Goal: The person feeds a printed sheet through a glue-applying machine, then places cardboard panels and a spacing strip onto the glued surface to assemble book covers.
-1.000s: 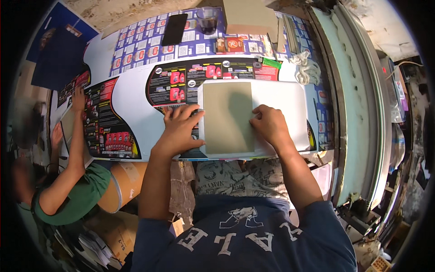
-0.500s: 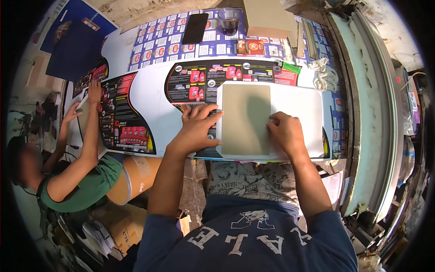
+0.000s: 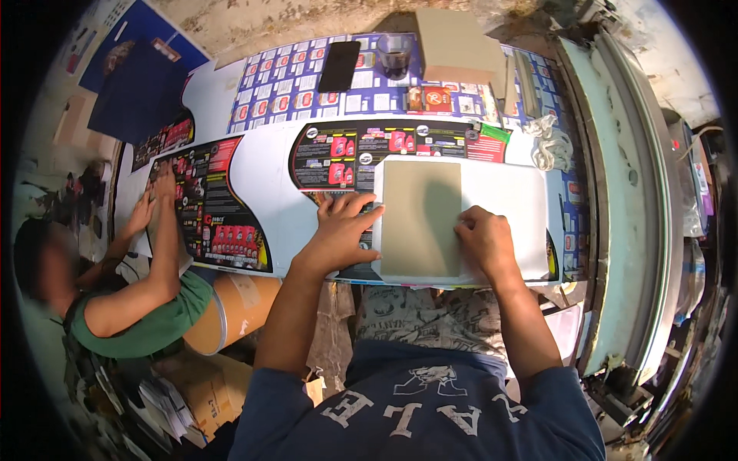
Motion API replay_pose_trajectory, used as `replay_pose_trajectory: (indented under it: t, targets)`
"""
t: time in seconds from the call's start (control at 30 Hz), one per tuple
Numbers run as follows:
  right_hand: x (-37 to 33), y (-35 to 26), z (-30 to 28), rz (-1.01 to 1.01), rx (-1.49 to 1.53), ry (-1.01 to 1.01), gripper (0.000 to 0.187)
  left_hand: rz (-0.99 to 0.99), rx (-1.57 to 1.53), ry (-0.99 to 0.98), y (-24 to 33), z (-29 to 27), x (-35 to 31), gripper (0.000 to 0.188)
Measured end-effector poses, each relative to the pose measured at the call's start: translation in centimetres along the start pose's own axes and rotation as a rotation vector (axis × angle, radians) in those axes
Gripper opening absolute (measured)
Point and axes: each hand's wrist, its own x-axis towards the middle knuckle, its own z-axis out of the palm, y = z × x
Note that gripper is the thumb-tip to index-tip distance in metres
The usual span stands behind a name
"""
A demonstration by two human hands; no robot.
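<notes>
A grey-brown rectangular board (image 3: 420, 219) lies on a larger white sheet (image 3: 507, 207) at the table's front edge. Along its left side, my left hand (image 3: 340, 230) has its fingers spread, with thumb and fingertips touching the sheet's edge beside the board. At the board's right edge rests my right hand (image 3: 488, 240), its fingers curled and pressed together. Whatever may be between them is hidden. The white sheet's left corners are cut at a slant. Underneath lies a black printed poster sheet (image 3: 323, 157) with red bottle pictures.
At the left, a person in a green shirt (image 3: 138, 315) works with both hands on the table. Behind my hands are a green lighter-like item (image 3: 492, 133), a bundle of white cord (image 3: 544, 142), a phone (image 3: 340, 67), a glass of dark drink (image 3: 394, 58) and a box (image 3: 459, 46).
The view has tilted, so the table sits lower in it. My hands stay about the same beside the board. The co-worker's hands have moved along their piece.
</notes>
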Motion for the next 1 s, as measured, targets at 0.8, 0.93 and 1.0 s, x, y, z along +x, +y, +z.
replay_pose_trajectory:
  t: [0.8,0.93,1.0]
  targets:
    - [21.2,5.5,-7.3,0.203,0.252,0.408,0.050,-0.025,-0.130,0.498,11.1,3.0,1.4,0.057]
    - [14.6,6.0,-7.8,0.165,1.209,0.081,0.040,0.049,-0.240,0.587,12.2,2.2,4.3,0.044]
    - [9.4,4.7,-6.4,0.124,1.124,0.230,0.045,0.056,-0.444,0.548,12.2,2.3,6.4,0.042]
